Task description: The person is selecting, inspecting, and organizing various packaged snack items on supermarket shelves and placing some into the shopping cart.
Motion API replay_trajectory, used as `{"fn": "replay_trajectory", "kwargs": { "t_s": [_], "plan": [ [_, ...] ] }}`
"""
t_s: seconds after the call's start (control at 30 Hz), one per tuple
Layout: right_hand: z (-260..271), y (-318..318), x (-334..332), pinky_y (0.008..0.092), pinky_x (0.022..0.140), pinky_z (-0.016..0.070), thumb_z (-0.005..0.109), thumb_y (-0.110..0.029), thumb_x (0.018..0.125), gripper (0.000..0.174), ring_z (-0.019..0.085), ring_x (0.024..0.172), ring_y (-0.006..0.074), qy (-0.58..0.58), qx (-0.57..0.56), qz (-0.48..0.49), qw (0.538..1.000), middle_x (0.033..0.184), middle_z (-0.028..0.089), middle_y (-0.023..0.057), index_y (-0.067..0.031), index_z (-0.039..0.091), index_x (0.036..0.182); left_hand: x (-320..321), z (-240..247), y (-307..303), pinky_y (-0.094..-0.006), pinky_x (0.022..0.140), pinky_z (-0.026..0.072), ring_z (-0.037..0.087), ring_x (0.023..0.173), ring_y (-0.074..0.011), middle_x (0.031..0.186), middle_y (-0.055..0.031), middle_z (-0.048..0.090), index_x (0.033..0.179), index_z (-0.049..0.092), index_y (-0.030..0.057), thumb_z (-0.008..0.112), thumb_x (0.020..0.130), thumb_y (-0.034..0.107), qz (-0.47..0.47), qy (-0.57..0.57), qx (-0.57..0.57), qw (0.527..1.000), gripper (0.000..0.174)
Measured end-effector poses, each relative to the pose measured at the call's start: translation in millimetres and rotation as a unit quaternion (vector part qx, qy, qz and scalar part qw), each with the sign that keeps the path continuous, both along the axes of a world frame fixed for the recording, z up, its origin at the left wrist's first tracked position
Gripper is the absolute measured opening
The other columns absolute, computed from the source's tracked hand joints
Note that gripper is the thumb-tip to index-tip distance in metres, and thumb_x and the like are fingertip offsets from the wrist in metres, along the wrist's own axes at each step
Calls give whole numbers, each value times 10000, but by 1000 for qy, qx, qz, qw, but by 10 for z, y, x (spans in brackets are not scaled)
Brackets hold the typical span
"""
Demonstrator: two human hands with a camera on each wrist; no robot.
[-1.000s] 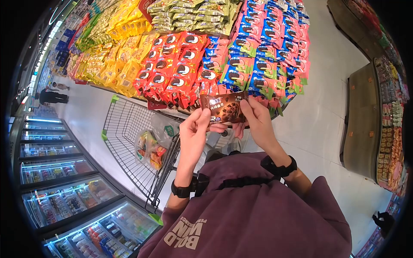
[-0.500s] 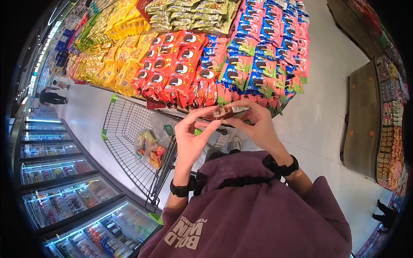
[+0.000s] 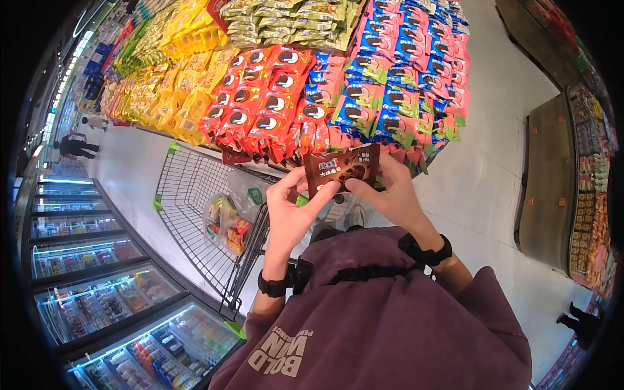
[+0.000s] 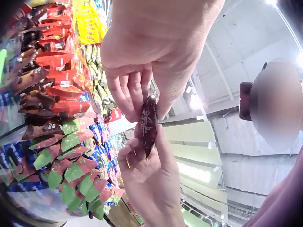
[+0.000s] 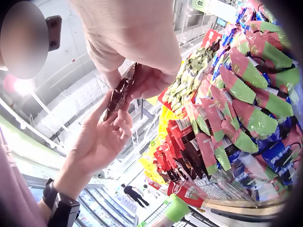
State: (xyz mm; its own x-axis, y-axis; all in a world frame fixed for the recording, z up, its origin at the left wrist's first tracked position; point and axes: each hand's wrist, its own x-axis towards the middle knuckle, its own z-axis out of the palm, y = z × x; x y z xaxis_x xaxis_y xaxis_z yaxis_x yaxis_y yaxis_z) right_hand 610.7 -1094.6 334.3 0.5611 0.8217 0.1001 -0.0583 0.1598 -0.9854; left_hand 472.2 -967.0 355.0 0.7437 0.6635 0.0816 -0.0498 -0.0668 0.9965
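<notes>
Both hands hold a small brown cookie packet [image 3: 341,168] in front of the chest, its printed face turned up toward the head camera. The left hand [image 3: 289,205] pinches one end, thumb on the front and fingers behind. At the other end, the right hand [image 3: 394,195] grips it the same way. In the left wrist view the packet [image 4: 149,124] appears edge-on between the two hands. The right wrist view also has the packet [image 5: 120,94] thin and side-on, with thumbs on one face and fingers on the other.
Just beyond the hands, a display is heaped with red packets [image 3: 260,104], blue-and-pink packets [image 3: 396,97] and yellow packets [image 3: 188,97]. A wire shopping cart [image 3: 188,188] with a plastic bag of goods [image 3: 227,224] stands at left. Glass-topped freezers [image 3: 97,273] line the far left; shelving [image 3: 549,182] stands right.
The packet was flat, then tipped edge-on half a second ago, and now faces up again with its printed side showing. Both thumbs have shifted to its near edge.
</notes>
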Motion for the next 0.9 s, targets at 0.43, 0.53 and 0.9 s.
{"fn": "replay_trajectory", "kwargs": {
  "t_s": [0.43, 0.53, 0.9],
  "plan": [
    [-9, 76, -128, 312, 865, 541, 764, -161, 851, 541, 679, 987, 176, -112, 1, -10, 994, 1104, 692, 99, 0, 537, 1314, 42, -2, -46, -265, 641, 522, 640, 743, -139, 922, -72, 633, 1051, 703, 9, 782, 687, -53, 150, 22, 355, 922, 377],
    [23, 101, -210, 311, 876, 539, 756, -161, 863, 504, 671, 1003, 165, -7, 23, -6, 1000, 1100, 689, 110, 33, 552, 1281, 36, -59, -88, -311, 733, 542, 643, 847, -202, 988, -87, 608, 1091, 733, 63, 771, 596, -72, 117, 19, 407, 906, 515],
    [15, 120, -40, 264, 890, 497, 618, -78, 952, 375, 618, 1020, 107, 115, 20, -29, 993, 1125, 664, 96, -5, 514, 1305, 59, 8, -3, -328, 794, 507, 621, 915, -221, 1077, -99, 656, 1066, 678, 23, 813, 708, 10, 187, -3, 437, 880, 383]
  ]
}}
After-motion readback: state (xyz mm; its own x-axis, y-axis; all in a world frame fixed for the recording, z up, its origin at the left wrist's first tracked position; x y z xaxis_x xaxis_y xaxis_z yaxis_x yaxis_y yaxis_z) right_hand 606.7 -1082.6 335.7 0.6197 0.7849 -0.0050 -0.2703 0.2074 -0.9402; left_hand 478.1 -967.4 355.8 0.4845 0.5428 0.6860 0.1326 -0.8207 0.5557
